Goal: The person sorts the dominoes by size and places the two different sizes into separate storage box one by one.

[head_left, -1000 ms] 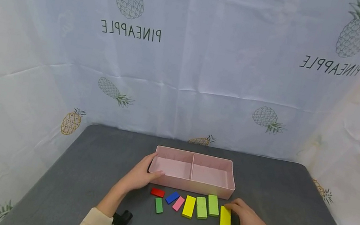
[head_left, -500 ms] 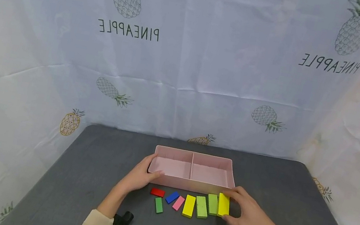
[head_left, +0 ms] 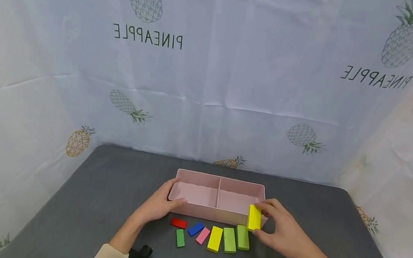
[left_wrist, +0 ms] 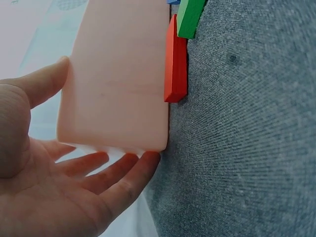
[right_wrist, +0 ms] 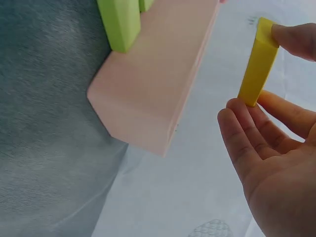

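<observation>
A pink divided box [head_left: 200, 212] stands on the dark table. My left hand [head_left: 158, 201] holds its left end; in the left wrist view the thumb lies at the rim and the fingertips meet the end wall [left_wrist: 113, 118]. Between thumb and fingers, my right hand [head_left: 289, 236] pinches a yellow block [head_left: 255, 218] by its two ends. The right wrist view has this yellow block [right_wrist: 257, 64] raised off the table, beside and above the box. From the head it overlaps the box's front right part. Both compartments look bare inside.
In front of the box lie several blocks: red [head_left: 179, 223], green [head_left: 180, 238], blue [head_left: 195, 228], pink [head_left: 202, 236], another yellow one [head_left: 214, 239] and two light green ones [head_left: 229, 240]. A pineapple-print cloth [head_left: 215, 80] hangs behind the table.
My right hand has lifted the yellow block from the table at the right end of the row and carried it up and leftward to the box's front. The left hand stays put.
</observation>
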Demonstrator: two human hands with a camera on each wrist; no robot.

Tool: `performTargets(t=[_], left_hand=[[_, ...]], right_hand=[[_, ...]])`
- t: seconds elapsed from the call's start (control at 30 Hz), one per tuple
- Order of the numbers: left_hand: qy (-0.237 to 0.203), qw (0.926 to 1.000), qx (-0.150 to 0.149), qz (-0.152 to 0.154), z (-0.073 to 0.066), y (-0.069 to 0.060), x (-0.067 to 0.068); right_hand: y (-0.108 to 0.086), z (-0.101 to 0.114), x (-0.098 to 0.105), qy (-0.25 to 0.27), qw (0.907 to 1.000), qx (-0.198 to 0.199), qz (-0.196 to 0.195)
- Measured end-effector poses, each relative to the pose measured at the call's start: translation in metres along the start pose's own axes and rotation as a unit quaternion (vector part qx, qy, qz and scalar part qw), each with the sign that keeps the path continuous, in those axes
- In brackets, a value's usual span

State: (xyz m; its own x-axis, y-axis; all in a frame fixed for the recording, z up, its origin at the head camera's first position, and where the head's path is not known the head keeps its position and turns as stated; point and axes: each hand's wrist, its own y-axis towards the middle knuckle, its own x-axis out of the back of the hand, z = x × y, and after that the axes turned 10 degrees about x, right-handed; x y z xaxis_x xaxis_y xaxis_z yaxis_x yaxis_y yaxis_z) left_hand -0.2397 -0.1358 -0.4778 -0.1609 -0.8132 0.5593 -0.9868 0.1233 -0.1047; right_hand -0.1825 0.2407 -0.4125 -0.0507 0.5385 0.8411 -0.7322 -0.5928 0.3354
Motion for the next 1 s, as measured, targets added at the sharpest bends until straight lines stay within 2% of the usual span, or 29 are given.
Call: performTargets(t=[0.27, 0.57, 0.7, 1.0], left_hand=[[-0.001, 1.0, -0.002, -0.001, -0.002, -0.001, -0.001], [0.001, 1.0, 0.001, -0.005, -0.002, 0.001, 0.0], [0.0, 1.0, 0.0, -0.009, -0.002, 0.001, 0.0], [-0.014, 0.9998, 0.001, -0.014, 0.0, 0.001, -0.002]], right_hand=[[0.02, -0.006, 0.007, 0.009, 0.9999, 0.007, -0.011], [0.044, -0.005, 0.009, 0.02, 0.9996, 0.018, -0.006], [0.055, -0.004, 0.007, 0.02, 0.9995, 0.022, -0.003], [0.07, -0.007, -0.003, 0.039, 0.9992, 0.007, 0.005]])
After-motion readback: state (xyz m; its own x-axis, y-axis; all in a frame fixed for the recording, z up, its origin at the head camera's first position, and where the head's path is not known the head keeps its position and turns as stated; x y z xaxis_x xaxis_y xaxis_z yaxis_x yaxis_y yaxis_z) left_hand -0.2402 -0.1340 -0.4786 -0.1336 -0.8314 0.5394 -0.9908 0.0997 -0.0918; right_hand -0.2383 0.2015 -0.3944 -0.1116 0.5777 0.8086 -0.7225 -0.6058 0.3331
